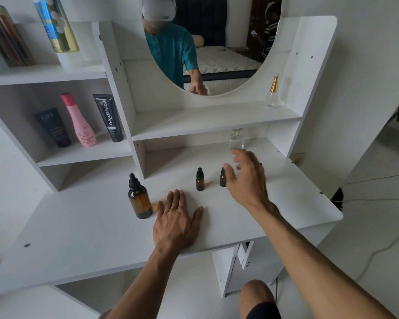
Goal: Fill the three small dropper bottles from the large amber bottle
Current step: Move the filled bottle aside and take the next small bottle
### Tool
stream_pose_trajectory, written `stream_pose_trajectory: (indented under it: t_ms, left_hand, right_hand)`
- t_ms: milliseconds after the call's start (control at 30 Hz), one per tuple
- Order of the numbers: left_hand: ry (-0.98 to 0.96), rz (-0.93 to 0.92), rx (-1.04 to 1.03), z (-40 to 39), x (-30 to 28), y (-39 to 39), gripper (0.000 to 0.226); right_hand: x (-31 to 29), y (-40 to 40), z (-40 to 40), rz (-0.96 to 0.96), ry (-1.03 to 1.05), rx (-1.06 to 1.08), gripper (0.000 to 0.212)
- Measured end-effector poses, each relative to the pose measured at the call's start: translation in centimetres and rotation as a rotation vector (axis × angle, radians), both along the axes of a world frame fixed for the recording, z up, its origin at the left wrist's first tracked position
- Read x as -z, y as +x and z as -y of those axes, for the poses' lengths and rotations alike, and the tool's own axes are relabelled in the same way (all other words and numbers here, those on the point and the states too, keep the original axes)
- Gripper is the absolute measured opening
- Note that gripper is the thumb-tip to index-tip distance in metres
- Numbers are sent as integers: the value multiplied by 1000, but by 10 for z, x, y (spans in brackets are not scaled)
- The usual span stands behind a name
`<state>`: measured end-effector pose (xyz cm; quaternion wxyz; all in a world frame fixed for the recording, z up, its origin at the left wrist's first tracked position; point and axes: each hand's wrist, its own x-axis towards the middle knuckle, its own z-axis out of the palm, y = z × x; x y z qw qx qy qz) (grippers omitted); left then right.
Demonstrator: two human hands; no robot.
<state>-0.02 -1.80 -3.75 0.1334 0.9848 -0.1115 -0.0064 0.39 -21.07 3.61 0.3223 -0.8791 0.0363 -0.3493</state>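
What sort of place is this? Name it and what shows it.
Most likely a bedroom vanity. A white dressing table carries an oval mirror that reflects a bed, and lotion bottles stand on its side shelf.

White vanity desk (101,238), oval mirror (217,42), pink bottle (81,123), two black tubes (110,118), perfume bottle (272,93)

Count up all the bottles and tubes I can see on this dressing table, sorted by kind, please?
Large amber dropper bottle: 1
Small amber dropper bottles in view: 2, one clear, one partly behind the right hand; a third may be hidden
Clear glass perfume bottles: 2
Black tubes: 2
Pink bottle: 1
Spray can: 1
Total: 9
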Motion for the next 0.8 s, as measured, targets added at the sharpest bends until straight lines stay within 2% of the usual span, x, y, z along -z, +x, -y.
stream_pose_trajectory:
  t_ms: [133, 233, 333, 433, 633, 800]
  left_hand:
    - [-13, 3, -1, 0, -1, -3, 86]
    - [-28, 14, -7, 0, -1, -3, 85]
    - [-40, 32, -8, -1, -1, -2, 84]
    - [-47, 34, -7, -1, -1, -3, 84]
    - [-104, 53, -13, -3, -4, -5, 80]
    - [-366, 95, -83, -6, -9, -8, 73]
  right_hand:
    - [0, 13, -40, -238, -22, -202, 43]
    - [4, 24, -53, -361, -94, -185, 50]
    - [9, 33, -57, -430, -101, -134, 46]
    - [17, 38, -57, -423, -70, -111, 31]
    - [17, 29, -57, -355, 35, -191, 18]
    - [8, 9, -67, -338, 37, -281, 24]
